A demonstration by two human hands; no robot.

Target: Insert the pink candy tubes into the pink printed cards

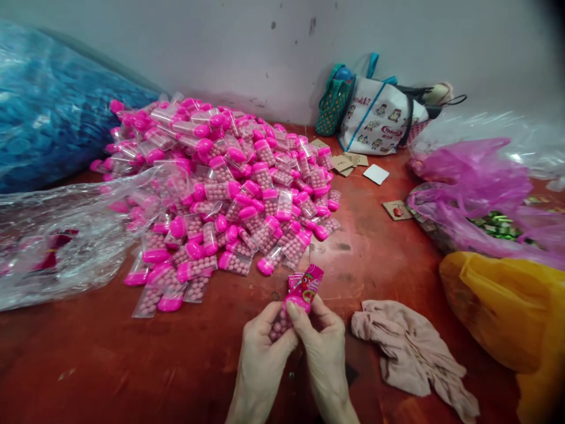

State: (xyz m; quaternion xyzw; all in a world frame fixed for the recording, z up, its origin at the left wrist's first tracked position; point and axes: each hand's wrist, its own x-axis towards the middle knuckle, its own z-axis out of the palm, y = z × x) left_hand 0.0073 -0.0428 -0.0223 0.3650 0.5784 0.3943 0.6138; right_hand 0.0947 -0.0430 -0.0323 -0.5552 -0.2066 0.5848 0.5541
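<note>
The left hand [267, 347] and right hand [324, 344] together pinch a pack [279, 327] of pink balls between thumbs and fingers, above the table [110, 359]; a printed label [312, 280] sticks up at its pink cap. To their right lies a crumpled cloth [410, 341], near a yellow bag [498, 312]. Beyond the hands, similar packs form a heap [262, 176], with clear plastic [66, 253] at its left. Across from it, a purple bag [479, 171] shows green pieces [497, 227]. Farther back are cards [343, 164], a blue sack [57, 112] and a white tote [377, 115] by the wall [220, 53].
</note>
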